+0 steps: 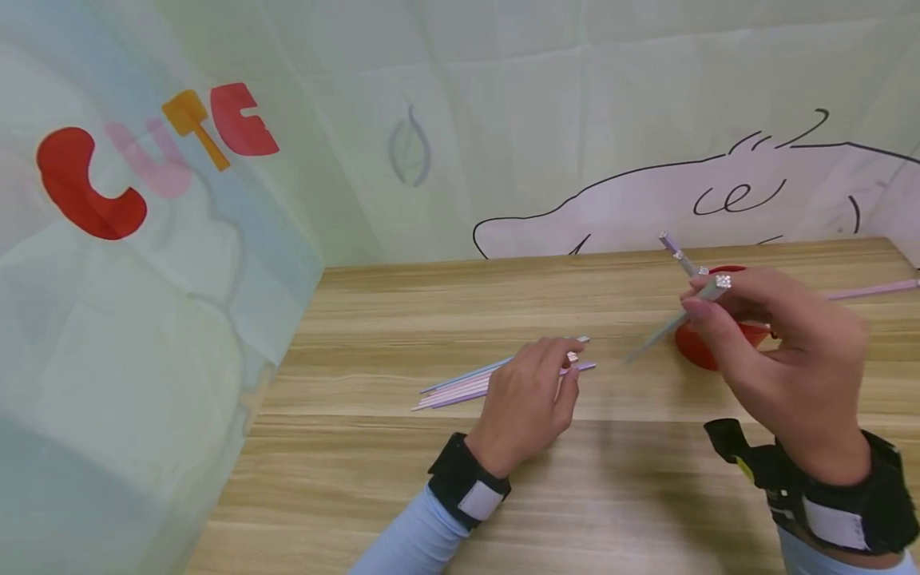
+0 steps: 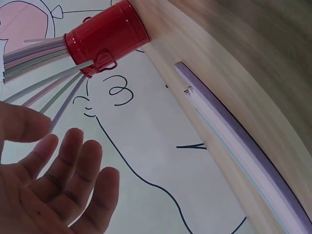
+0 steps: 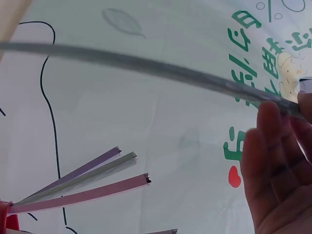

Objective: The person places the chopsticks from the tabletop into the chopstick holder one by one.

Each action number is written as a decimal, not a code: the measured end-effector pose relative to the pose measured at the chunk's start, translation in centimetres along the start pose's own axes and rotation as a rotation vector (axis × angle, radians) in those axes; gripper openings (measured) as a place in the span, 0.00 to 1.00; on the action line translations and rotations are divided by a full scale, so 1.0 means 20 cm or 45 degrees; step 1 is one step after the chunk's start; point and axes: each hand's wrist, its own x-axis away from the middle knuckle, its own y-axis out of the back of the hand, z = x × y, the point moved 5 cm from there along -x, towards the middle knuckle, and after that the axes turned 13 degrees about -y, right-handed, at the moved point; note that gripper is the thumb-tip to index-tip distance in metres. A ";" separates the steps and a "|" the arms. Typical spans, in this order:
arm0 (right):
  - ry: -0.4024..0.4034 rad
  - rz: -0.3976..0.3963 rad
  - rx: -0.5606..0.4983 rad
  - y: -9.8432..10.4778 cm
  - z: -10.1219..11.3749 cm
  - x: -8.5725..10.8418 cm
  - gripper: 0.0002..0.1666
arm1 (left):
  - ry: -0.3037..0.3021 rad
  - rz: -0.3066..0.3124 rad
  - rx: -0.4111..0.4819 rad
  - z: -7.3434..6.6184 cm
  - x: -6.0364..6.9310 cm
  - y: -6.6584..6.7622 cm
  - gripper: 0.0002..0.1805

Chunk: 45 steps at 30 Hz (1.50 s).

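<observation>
Hands apart: right hand (image 1: 798,351) pinching a grey-green stick (image 3: 146,65), left hand (image 1: 528,399) loose

Your right hand is raised above the worktop (image 1: 359,319), thumb and fingertips pinching the grey-green stick near its thicker end, which finishes in a bright, silvery, faceted cap. The shaft is long and slim, and in the head view it slopes down and leftward from your grip, clear of the wood, its lower end well apart from the bundle.

Your left hand has its fingers loosely bent and grips nothing. It hangs over the capped ends of a bundle of sticks (image 1: 460,387), smooth rods in pale blue, pinkish white and lilac, lying nearly parallel on the worktop with their narrow tips to the left. Whether a fingertip touches them, you cannot tell.

Near your right hand, and partly hidden by it in the head view, stands a red bucket (image 2: 107,39): glossy, round-walled, with a rolled rim and a looped handle on its side. Purple, grey, green and pink upright sticks (image 3: 78,196) fan out of its mouth, several with the same glinting caps.

Under everything, the worktop shows streaky, light-brown wood grain. Behind it hangs a creased, pale printed cloth (image 1: 431,80) with black line drawings.
</observation>
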 end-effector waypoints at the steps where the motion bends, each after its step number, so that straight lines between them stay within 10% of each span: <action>1: 0.007 -0.020 -0.021 0.01 0.00 0.00 0.16 | 0.006 0.011 -0.001 0.00 0.00 0.00 0.13; 16: 0.027 -0.357 0.007 0.16 -0.07 0.01 0.10 | 0.050 0.180 -0.075 0.01 0.01 -0.04 0.11; 24: 0.009 -0.386 0.075 0.15 -0.04 0.01 0.10 | 0.063 0.225 -0.137 0.02 0.02 -0.05 0.11; 45: -0.070 -0.353 0.265 0.13 -0.09 -0.02 0.14 | 0.191 0.631 -0.368 0.10 0.12 -0.15 0.17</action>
